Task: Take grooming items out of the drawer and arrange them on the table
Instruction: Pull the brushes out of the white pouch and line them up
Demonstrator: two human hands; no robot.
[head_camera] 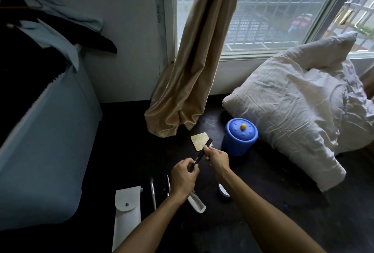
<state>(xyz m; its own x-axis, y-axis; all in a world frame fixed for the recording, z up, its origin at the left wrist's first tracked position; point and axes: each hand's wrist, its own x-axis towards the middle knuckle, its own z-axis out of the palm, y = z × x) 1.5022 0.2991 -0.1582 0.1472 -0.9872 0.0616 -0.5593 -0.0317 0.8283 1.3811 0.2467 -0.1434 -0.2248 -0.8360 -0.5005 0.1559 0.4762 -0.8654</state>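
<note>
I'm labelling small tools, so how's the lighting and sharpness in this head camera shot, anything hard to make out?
Head view: daylight from the window lights the pillow; the black table is dim, so the thin dark tool gripped by the left hand and right hand barely stands out; clothes at upper left are blurred; the wide lens bends its frame.

Showed a matt black table (131,141), a smooth blue plastic jar (239,137), a sheeny beige cloth curtain (194,70), a creased white cloth pillow (283,111), a smooth white leather-like pouch (126,218) with metal snap (127,204), a white plastic comb (197,202) and slim metal tool (153,194).
</note>
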